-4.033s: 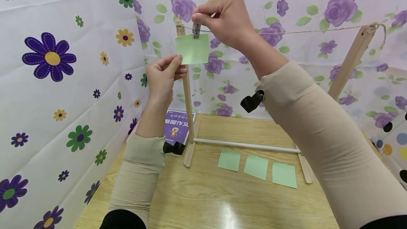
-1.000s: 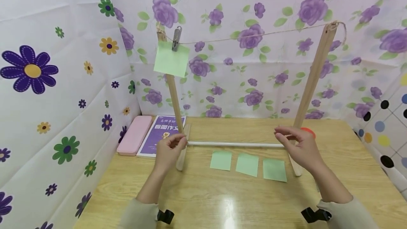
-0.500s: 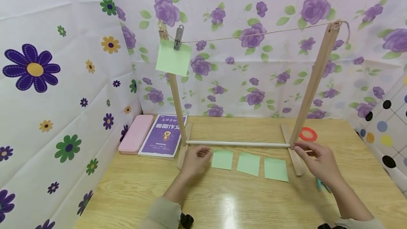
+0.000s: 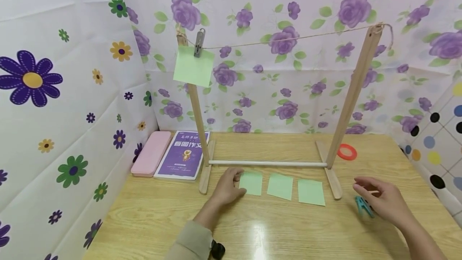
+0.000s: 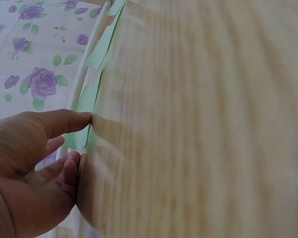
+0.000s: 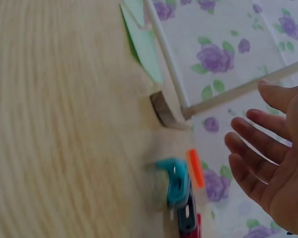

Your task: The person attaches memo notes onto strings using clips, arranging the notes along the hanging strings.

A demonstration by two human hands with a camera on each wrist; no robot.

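Note:
My left hand (image 4: 226,188) rests at the table beside the leftmost of three green sticky notes (image 4: 252,183), with the thumb and fingers right at its left edge. In the left wrist view the thumb and fingertips are apart along that edge. My right hand (image 4: 388,200), its fingers relaxed and holding nothing, is over the right side of the table. Close by it lies a teal clip (image 4: 364,207); the right wrist view shows a dark clip (image 6: 187,218) and something red beside it. Another green note (image 4: 193,71) hangs from a string by a metal clip (image 4: 199,43).
Two wooden posts (image 4: 353,95) hold the string (image 4: 252,44), joined low down by a white rod (image 4: 267,163). A pink case (image 4: 151,153) and a purple book (image 4: 184,155) lie at the back left. A red ring (image 4: 347,152) is behind the right post.
Both hands have come down from the hanging note, now held up by its metal clip. The left has moved right to the leftmost table note, the right hand out toward the clips.

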